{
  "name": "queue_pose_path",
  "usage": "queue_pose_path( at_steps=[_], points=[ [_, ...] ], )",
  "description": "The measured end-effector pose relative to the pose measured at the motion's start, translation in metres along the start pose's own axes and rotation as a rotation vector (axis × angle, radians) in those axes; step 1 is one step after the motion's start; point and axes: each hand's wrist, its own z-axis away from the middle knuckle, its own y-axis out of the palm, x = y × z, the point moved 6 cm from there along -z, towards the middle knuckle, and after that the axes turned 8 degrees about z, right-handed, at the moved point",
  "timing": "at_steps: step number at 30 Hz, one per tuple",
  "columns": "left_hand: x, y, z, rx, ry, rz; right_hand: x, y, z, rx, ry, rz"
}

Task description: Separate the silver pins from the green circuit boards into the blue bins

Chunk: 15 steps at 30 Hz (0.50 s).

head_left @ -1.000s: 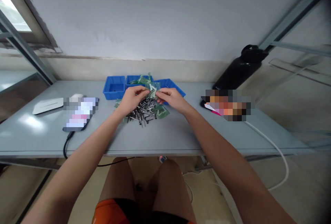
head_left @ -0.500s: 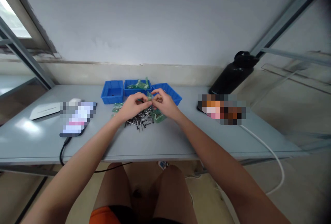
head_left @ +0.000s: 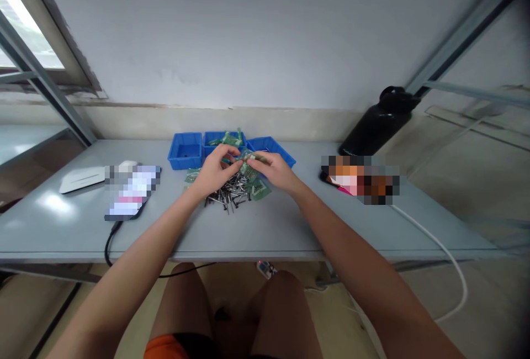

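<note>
From my remote post, both the left hand [head_left: 215, 172] and right hand [head_left: 276, 171] pinch the small green-tinted plastic packet [head_left: 247, 154] between them, best steadied lightly above the slender silvery metal fasteners [head_left: 228, 195] just below.

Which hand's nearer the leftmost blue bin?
Left. The left hand is just right of the leftmost blue bin, nearer the camera; the right hand is farther right, in front of the rightmost blue bin.

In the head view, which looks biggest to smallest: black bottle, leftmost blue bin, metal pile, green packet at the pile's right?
1. Black bottle
2. Leftmost blue bin and metal pile: too alike to rank, the pile being partly hidden
3. Green packet
</note>
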Motion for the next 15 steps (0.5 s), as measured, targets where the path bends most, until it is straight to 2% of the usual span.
queue_pose_path(
  at_steps=[5, 8, 13, 15],
  points=[
    [-0.001, -0.003, -0.003, 0.006, -0.021, 0.013, -0.001, 0.0, 0.001, 0.014, 0.007, 0.023],
    [0.0, -0.006, -0.003, -0.055, -0.01, 0.006, -0.006, -0.001, -0.001, 0.001, 0.005, 0.006],
    [0.003, -0.009, -0.003, -0.116, 0.019, -0.04, -0.009, -0.011, -0.003, -0.132, -0.084, 0.268],
    [0.004, -0.011, -0.004, -0.122, 0.005, -0.035, -0.013, -0.01, -0.003, -0.107, -0.034, 0.215]
  ],
)
